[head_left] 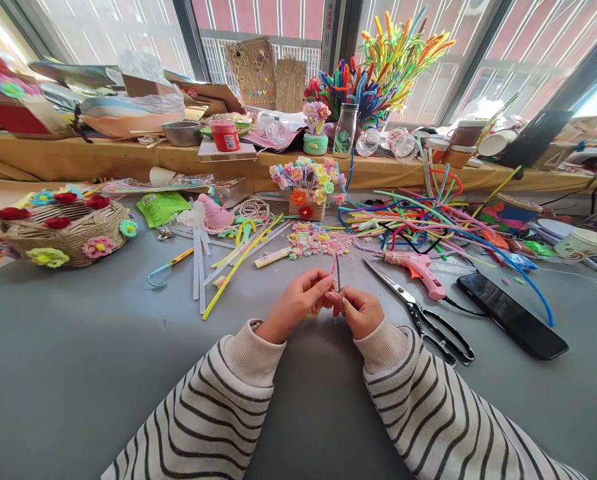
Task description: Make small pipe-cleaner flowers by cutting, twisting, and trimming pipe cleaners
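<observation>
Seen from my remote seat, largest first. One grey table (68, 373), its far side bounded by a cloth-covered ledge (128, 160) crowded with craft goods. One heap of coloured fuzzy stems (418, 213), sprawling at far right. One woven basket (68, 237) with flowers, far left. One black phone (513, 317), lying aslant at right. One pair of black-handled scissors (418, 313), just beside the right hand (363, 310) and in the way of any rightward sweep. One pink glue gun (418, 267), beyond the scissors. One flower-filled box (308, 193), straight ahead under the ledge. Translucent sticks (197, 267), left of the hands. One pile of pastel clippings (323, 240), just past the fingertips.

Hands: near together over the table's middle. The left hand (298, 293) pinches a pink fuzzy strip (333, 265); the right is closed on a slim dark tool (339, 273) beside it.

Room: I count the broadest grey stretch left of the left sleeve, a narrower one between the forearms, and only a slim gap before the scissors.
</observation>
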A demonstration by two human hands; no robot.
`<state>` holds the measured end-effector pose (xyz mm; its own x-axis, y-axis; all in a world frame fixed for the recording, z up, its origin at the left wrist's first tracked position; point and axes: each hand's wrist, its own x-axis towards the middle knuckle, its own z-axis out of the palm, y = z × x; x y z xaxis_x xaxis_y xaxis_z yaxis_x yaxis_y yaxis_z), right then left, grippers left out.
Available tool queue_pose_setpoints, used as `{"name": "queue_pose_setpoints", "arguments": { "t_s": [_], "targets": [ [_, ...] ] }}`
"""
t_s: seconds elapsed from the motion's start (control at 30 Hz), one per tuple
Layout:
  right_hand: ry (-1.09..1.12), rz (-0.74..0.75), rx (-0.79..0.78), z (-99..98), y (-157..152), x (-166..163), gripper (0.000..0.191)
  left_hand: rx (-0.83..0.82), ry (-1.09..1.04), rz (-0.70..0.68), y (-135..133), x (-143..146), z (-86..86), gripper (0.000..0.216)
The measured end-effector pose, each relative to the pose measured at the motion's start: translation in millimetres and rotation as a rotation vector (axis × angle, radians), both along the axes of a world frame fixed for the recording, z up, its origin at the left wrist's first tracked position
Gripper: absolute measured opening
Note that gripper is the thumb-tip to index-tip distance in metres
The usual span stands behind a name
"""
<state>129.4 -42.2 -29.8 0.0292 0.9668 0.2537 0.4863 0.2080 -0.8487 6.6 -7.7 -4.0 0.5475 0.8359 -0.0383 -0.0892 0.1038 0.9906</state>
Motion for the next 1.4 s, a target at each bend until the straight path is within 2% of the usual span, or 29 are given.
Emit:
{"name": "queue_pose_setpoints", "arguments": {
  "t_s": [0.13, 0.53, 1.0, 1.3, 1.4],
  "targets": [
    [0.041, -0.008, -0.006, 0.9, 0.8, -0.5, 0.041, 0.045, 0.059, 0.026, 0.7, -1.8, 2.4, 0.021],
    [0.084, 0.138, -0.132, -1.2, 2.5, 0.6, 0.052, 0.028, 0.097, 0.195, 3.1, -3.9, 0.6, 0.021],
    [-0.008, 0.14, -0.116, 4.1, 0.9, -0.2, 0.042, -0.023, 0.028, 0.133, 1.9, -3.8, 0.1, 0.02],
    [0.02, 0.044, -0.025, 3.2, -0.7, -2.6, 0.038, -0.05, -0.051, 0.099, 2.2, -6.4, 3.1, 0.015],
    [0.048, 0.081, -0.045, 3.7, -1.5, -1.5, 0.039, -0.039, -0.054, 0.104, 1.8, -6.4, 3.7, 0.015]
  ]
}}
